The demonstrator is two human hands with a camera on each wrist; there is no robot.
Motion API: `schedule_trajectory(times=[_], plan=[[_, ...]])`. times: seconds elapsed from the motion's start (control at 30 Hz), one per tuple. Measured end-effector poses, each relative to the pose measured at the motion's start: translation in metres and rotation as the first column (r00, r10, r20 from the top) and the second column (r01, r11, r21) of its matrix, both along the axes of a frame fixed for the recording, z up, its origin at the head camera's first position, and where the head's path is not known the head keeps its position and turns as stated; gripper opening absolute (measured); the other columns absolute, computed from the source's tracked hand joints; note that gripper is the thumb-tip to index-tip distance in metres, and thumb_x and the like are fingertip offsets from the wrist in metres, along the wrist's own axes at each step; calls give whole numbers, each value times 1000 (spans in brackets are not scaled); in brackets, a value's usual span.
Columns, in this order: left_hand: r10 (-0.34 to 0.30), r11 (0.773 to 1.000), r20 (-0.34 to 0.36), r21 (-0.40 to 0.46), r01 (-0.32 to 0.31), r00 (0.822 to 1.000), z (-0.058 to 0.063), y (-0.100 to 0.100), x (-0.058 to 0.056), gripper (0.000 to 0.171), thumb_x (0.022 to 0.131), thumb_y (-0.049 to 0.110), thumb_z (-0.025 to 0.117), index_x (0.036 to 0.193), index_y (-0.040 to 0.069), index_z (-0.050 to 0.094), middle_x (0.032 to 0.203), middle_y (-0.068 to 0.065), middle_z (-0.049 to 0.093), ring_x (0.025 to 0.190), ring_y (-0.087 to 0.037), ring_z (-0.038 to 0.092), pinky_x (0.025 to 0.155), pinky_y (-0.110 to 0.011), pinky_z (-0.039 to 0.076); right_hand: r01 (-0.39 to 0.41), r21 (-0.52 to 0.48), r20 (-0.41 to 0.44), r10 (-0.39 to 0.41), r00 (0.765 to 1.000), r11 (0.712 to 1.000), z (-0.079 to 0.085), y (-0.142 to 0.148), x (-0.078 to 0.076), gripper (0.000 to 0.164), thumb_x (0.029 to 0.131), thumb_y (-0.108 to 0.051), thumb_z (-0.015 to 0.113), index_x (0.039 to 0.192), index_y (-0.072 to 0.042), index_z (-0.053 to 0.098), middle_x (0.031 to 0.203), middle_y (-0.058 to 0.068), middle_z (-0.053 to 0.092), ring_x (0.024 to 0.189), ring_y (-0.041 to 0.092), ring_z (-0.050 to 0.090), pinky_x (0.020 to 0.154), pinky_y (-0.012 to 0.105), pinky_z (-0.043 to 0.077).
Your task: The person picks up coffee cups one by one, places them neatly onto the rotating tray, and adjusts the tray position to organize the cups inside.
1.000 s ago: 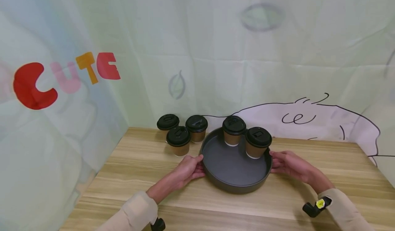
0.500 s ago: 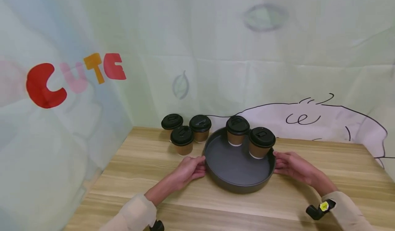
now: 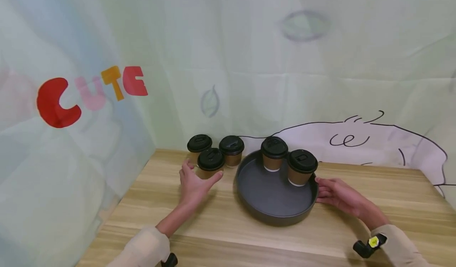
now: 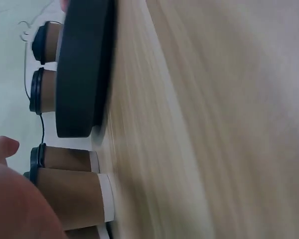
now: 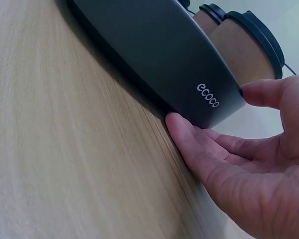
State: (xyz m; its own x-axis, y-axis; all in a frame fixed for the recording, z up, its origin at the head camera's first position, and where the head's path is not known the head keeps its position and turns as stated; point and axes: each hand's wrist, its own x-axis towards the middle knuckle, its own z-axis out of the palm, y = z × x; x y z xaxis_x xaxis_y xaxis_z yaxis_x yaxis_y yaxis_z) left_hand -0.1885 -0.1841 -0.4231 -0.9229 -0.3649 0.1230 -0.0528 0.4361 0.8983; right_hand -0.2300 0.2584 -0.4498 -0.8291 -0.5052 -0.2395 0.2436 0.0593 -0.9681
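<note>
My left hand (image 3: 194, 184) has its thumb and fingers spread on either side of the front-left paper cup (image 3: 208, 174), which is brown with a black lid. In the left wrist view the thumb stands apart from this cup (image 4: 72, 198); whether any finger touches it I cannot tell. My right hand (image 3: 340, 197) holds the right side of a round dark grey tray (image 3: 276, 218). Seen from the right wrist, its thumb is at the rim and its fingers are low against the wall of the tray (image 5: 164, 55). Two lidded cups, one rear (image 3: 272, 162) and one right (image 3: 298, 176), stand upright in the tray.
Behind the front-left cup stand two more lidded cups, one at the left (image 3: 198, 143) and one at the right (image 3: 232, 158). A printed curtain (image 3: 249, 81) hangs along the back and left of the wooden table (image 3: 228, 243).
My left hand has let go of the tray's left side and moved left and forward to the front-left cup. The right hand stays at the tray, which looks still.
</note>
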Motion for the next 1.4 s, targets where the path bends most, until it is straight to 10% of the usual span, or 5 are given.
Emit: schedule_trajectory(times=[0.3,0.53,1.4], plan=[[-12,983,-185,-181,-22,983,-7,12,-32,111,74,38,94,154,2,26,151,-23,30,142,-38,32,117,-52,34,17,-12,3,-17,1000,1000,-2,-9,1,47,113,-27,45,132,16,49,114,16,72,106,19,69,96,37,57],[2,985,-183,-171,-34,983,-12,16,-43,103,77,34,92,152,1,29,145,-26,34,135,-40,37,115,-52,36,29,-30,2,-29,1000,999,-3,-9,1,41,112,-25,46,128,13,53,110,14,73,103,19,70,95,37,57],[-80,980,-283,-196,24,956,-5,15,-37,84,69,31,93,135,-2,52,128,-19,57,118,-37,55,101,-51,47,66,-30,-4,-66,998,997,-2,-3,3,42,112,-23,46,130,15,51,109,14,73,102,18,71,94,36,58]])
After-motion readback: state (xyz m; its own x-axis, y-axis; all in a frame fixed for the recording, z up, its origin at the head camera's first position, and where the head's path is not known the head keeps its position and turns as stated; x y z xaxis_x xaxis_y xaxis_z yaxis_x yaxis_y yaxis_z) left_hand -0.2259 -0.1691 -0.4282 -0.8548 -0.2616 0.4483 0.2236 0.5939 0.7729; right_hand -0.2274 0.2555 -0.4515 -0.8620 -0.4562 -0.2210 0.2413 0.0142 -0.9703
